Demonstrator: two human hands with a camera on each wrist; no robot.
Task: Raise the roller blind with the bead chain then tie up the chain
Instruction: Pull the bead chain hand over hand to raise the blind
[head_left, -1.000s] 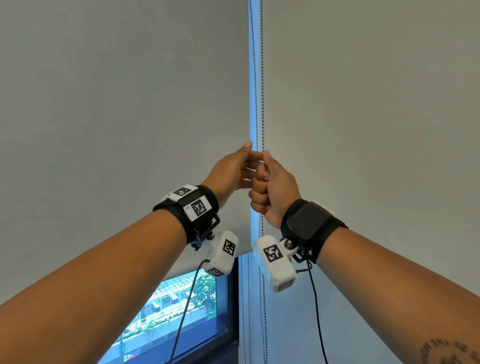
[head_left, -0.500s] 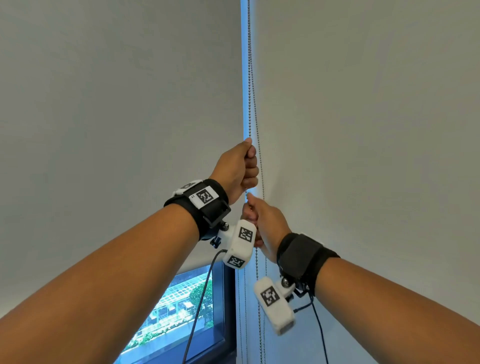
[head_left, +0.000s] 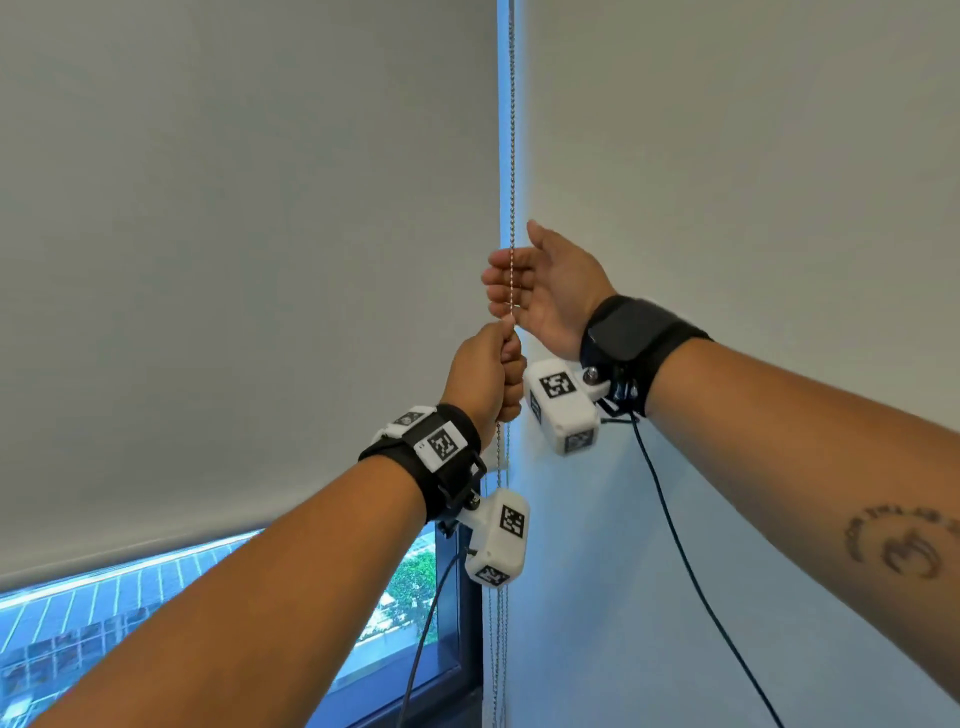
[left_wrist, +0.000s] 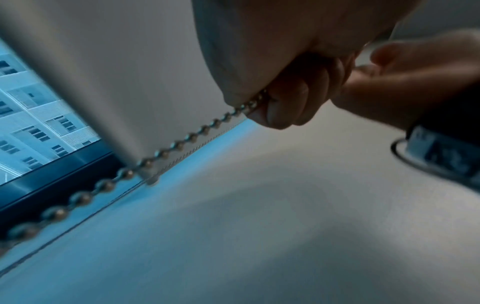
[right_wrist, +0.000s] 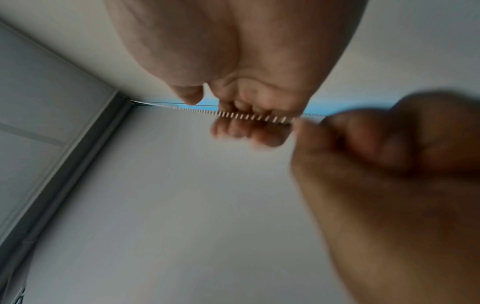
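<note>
Thin metal bead chain (head_left: 511, 156) hung taut in the bright gap between two pale grey fabric roller blinds, running from above the frame down past both wrists. Left hand (head_left: 485, 371) clenched round the chain in a fist, beads entering at the thumb side and leaving below the little finger (left_wrist: 281, 115). Right hand (head_left: 545, 291) just above it, palm turned toward the chain, fingers only loosely bent with the strand lying across them; released or about to close. Motion blur in the right wrist view, so contact there probably light, not certain.

Left grey roller blind (head_left: 249, 260) with its lower edge partly up: strip of window glass (head_left: 156, 613) with buildings and a tree showing beneath. Right blind (head_left: 753, 182) covering its side fully.

Handling judged: chain light, fully limp, no stiffness, smooth beads likely slippery under a straight pull. A full-fist wrap, or a pinch seated between two beads, judged the better hold. Best taken high on the one working strand, hands alternating close together. Second strand of the loop (head_left: 500, 519) hung close beside; risk of grabbing both. Slack lower part soft enough to knot or loop for tying up.
</note>
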